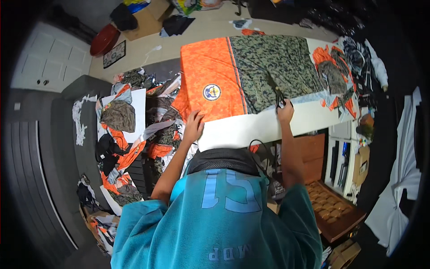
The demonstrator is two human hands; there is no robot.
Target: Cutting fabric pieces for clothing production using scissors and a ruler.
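Observation:
A wide piece of printed fabric (210, 62) lies spread on a white table (233, 133). Its left part is orange with a round emblem (212, 92); a dark stripe divides it from the green camouflage part (275, 56). My left hand (194, 126) lies at the near left corner of the orange part, fingers stretched flat over the table's edge. In my right hand (285, 111) is a pair of dark scissors (279, 95), gripped by the handles. Their blades point away from me over the green part, near its pale near edge.
Crumpled orange and camouflage scraps (331, 74) cover the table's right end. More pieces pile up at left, around a white board (139, 114). A wooden chair with a tufted seat (331, 204) stands at lower right, beside a white shelf (336, 157). Boxes and bags lie on the floor beyond.

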